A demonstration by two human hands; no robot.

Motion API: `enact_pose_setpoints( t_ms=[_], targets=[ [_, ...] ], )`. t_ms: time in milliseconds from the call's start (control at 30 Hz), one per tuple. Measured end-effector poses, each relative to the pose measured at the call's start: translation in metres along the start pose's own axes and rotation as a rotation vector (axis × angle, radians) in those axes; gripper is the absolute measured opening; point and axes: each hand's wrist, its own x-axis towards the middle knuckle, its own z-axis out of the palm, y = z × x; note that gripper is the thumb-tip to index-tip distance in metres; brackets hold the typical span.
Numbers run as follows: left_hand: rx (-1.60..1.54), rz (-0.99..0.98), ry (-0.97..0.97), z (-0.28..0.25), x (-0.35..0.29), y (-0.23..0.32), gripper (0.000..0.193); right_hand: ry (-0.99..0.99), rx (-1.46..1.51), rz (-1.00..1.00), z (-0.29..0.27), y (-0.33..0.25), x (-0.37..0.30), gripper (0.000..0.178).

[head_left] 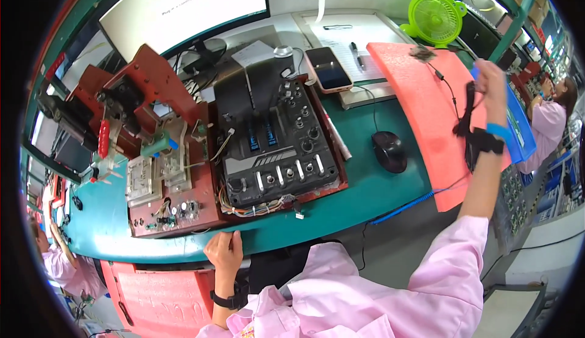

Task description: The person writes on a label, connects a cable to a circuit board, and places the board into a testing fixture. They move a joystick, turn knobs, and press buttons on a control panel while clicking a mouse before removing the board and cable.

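My left hand (224, 249) is a closed fist at the front edge of the green table, with nothing showing in it. Stretched out to the far right, my right hand (491, 85) is above the pink foam sheet (408, 94) and beside a blue bin (518, 128). Its fingers are curled together; what they hold, if anything, is hidden. A bundled black cable (468, 116) is close to that hand, over the foam. In front of me a black control panel (280, 155) with knobs and sliders sits in a red test fixture (210, 207).
Red upright clamps (146, 82) stand left of the panel. A monitor (189, 9) is behind it. To the right are a phone (329, 70), a black mouse (390, 151) and a green fan (436, 15). Co-workers in pink (548, 119) sit at both sides.
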Motion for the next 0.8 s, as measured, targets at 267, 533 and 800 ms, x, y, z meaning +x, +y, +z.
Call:
enact_pose_setpoints(
  t_ms=[267,533,800],
  targets=[
    [-0.449,-0.191,-0.187,-0.016,0.011,0.017,0.010,0.304,0.551,-0.117,0.052,-0.111,-0.204,0.030],
    [-1.719,-0.538,-0.069,-0.086,0.002,0.038,0.072,-1.107,1.047,0.220,0.156,-0.069,-0.350,0.026],
    [-0.674,-0.365,0.425,-0.173,-0.024,0.007,0.066,-1.800,0.667,0.697,0.251,-0.068,-0.424,0.023]
  ],
)
